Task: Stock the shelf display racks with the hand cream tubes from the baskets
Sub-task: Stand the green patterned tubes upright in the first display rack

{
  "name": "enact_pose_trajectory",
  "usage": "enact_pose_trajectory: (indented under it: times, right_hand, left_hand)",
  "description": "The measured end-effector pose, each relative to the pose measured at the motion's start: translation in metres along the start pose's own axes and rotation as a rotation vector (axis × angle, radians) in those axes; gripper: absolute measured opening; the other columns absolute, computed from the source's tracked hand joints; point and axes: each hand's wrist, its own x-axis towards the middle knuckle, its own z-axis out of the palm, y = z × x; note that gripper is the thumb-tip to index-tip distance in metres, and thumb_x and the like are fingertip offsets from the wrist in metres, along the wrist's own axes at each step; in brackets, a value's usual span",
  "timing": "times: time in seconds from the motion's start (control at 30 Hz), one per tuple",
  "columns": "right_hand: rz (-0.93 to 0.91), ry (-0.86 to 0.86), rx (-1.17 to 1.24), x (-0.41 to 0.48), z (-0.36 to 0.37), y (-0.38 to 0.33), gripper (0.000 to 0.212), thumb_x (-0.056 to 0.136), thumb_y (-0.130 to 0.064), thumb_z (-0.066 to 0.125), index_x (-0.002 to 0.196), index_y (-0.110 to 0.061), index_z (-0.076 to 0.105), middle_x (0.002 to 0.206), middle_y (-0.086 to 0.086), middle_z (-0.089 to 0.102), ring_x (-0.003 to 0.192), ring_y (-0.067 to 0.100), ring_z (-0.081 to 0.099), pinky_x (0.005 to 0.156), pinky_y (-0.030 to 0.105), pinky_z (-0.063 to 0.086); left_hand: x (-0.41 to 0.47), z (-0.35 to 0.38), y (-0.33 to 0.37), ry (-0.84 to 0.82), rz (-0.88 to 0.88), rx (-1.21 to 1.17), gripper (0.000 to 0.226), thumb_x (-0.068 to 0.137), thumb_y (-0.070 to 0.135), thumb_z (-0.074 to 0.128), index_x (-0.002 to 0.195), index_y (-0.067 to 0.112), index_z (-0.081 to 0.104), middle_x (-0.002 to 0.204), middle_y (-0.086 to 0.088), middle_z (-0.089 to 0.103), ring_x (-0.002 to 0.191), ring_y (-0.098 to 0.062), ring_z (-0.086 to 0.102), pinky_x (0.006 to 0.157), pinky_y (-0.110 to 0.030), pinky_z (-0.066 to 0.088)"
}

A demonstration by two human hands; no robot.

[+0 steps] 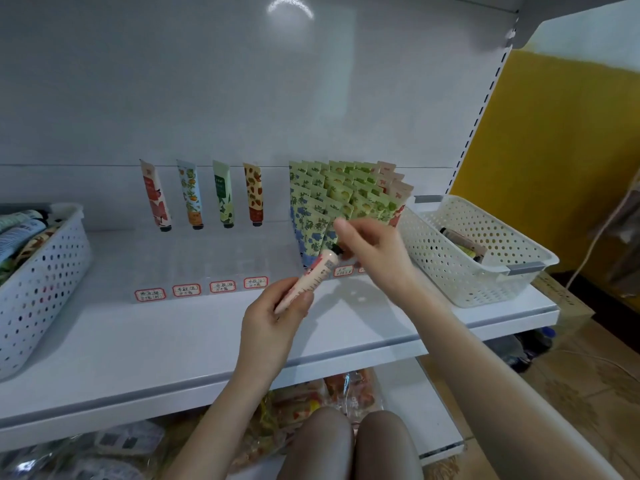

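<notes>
My left hand (273,317) grips a pale pink hand cream tube (313,277) by its flat end, above the white shelf (173,341). The tube points up and right, and my right hand (372,244) pinches its black cap end. A clear display rack (207,261) with red-edged labels holds one upright tube in each of its left lanes: red (156,195), orange (190,194), green (223,192), strawberry (253,194). The right lanes are packed with several green and blue tubes (332,202).
A white perforated basket (460,268) with a few tubes stands on the shelf at right. Another basket (38,285) full of tubes stands at left. Packaged goods lie on the lower shelf (311,403). My knees (346,441) are below.
</notes>
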Motion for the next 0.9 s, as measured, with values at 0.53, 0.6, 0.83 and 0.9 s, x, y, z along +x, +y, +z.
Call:
enact_pose_trajectory:
  times: [0.53,0.6,0.83,0.9]
  right_hand:
    - [0.318,-0.065,0.485,-0.055,-0.042,0.050,0.018,0.078,0.005,0.065,0.085,-0.011,0.066,0.078,0.001,0.069,0.073,0.013,0.065,0.071,0.022,0.056]
    - [0.282,-0.135,0.340,-0.058,-0.046,0.051,0.020,0.077,0.003,0.069,0.087,-0.014,0.066,0.079,-0.004,0.071,0.071,0.006,0.066,0.069,0.019,0.053]
    - [0.119,-0.216,0.151,-0.062,-0.052,0.050,0.012,0.080,-0.006,0.070,0.087,-0.015,0.067,0.075,0.004,0.069,0.064,0.013,0.065,0.064,0.021,0.053]
    - [0.150,-0.159,0.145,-0.058,-0.056,0.054,0.010,0.079,-0.007,0.071,0.087,-0.011,0.067,0.075,0.008,0.070,0.065,0.016,0.065,0.067,0.028,0.055]
  left_hand:
    - [0.003,0.028,0.016,0.092,-0.126,-0.269,0.017,0.084,0.017,0.064,0.101,0.017,0.062,0.094,-0.002,0.070,0.087,-0.009,0.067,0.067,-0.016,0.055]
    - [0.006,0.034,0.016,0.066,-0.077,-0.214,0.010,0.085,0.013,0.064,0.092,0.021,0.064,0.091,-0.001,0.069,0.085,-0.007,0.066,0.067,-0.015,0.054]
    - [0.016,0.058,0.024,-0.064,0.135,-0.080,0.021,0.086,0.006,0.062,0.086,0.027,0.063,0.084,0.008,0.067,0.076,0.003,0.064,0.069,-0.014,0.052]
    - [0.022,0.063,0.019,-0.070,0.153,-0.037,0.015,0.087,0.008,0.061,0.095,0.021,0.064,0.085,0.009,0.066,0.077,0.003,0.063,0.071,-0.013,0.052]
